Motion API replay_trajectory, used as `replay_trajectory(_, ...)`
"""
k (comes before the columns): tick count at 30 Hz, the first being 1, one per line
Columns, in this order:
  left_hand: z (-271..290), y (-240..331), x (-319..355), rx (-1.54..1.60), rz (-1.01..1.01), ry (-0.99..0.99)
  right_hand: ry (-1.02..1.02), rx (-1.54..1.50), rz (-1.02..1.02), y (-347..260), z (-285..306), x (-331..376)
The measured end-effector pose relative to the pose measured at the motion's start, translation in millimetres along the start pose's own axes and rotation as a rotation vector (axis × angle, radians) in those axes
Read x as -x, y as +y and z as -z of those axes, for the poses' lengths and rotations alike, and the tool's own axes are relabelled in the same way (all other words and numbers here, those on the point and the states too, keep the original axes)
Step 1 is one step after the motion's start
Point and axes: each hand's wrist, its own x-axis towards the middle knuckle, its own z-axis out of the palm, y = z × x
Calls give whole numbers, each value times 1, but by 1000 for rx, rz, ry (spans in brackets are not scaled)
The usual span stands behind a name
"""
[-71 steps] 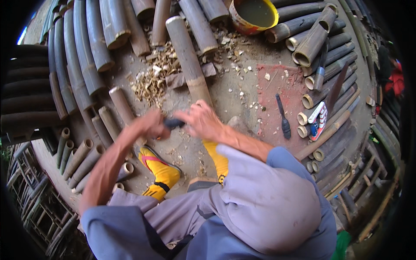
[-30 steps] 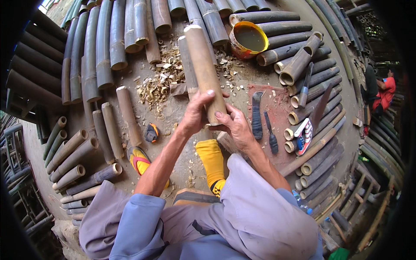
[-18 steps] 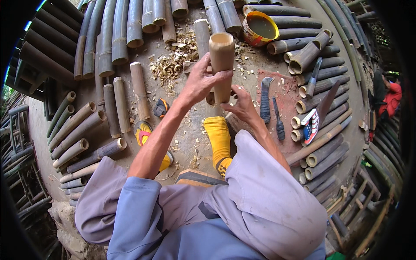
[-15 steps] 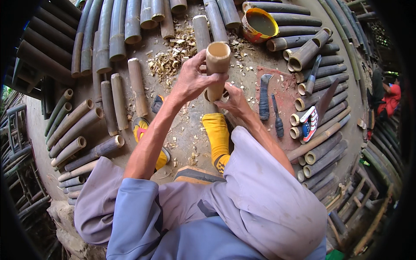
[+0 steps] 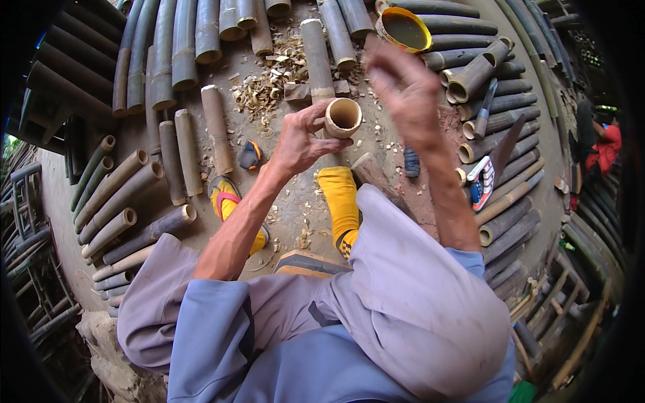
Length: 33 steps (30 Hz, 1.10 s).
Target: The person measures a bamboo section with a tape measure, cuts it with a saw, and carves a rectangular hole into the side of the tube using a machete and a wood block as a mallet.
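At the far left, short bamboo tubes (image 5: 111, 195) lie side by side on the dirt floor (image 5: 295, 201), their cut ends facing right. Just right of them are two more short lengths and a yellow sandal (image 5: 228, 201) on the person's foot. Above it sits a heap of bamboo shavings (image 5: 265, 87). The left hand (image 5: 299, 141) is wrapped around an upright bamboo section (image 5: 342, 119), fingers curled on its outer wall just below the open rim, so the hollow end faces the camera. The section stands over the ground between the feet, just above the second yellow sandal (image 5: 339, 201). A long bamboo pole (image 5: 316, 54) lies on the floor beyond it. The right hand (image 5: 406, 94) is raised beside the section, apart from it, blurred, fingers loosely spread and holding nothing. Farther right, a round yellow bowl (image 5: 403, 28) sits among stacked bamboo, and a dark-handled knife (image 5: 485, 111) rests on the tubes near the right edge.
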Motion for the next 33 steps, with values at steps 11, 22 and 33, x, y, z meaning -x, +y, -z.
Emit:
replay_trajectory(11, -19, -19, -5, -300, -317, 140, -314, 184, 13, -6, -41, 6)
replay_trajectory(22, -113, -23, -52, -376, -293, 308, -50, 166, -740, 16, 38, 228)
replay_trajectory(33, -122, -30, -61, -339, -319, 283, 46, 59, -722, -8, 98, 204)
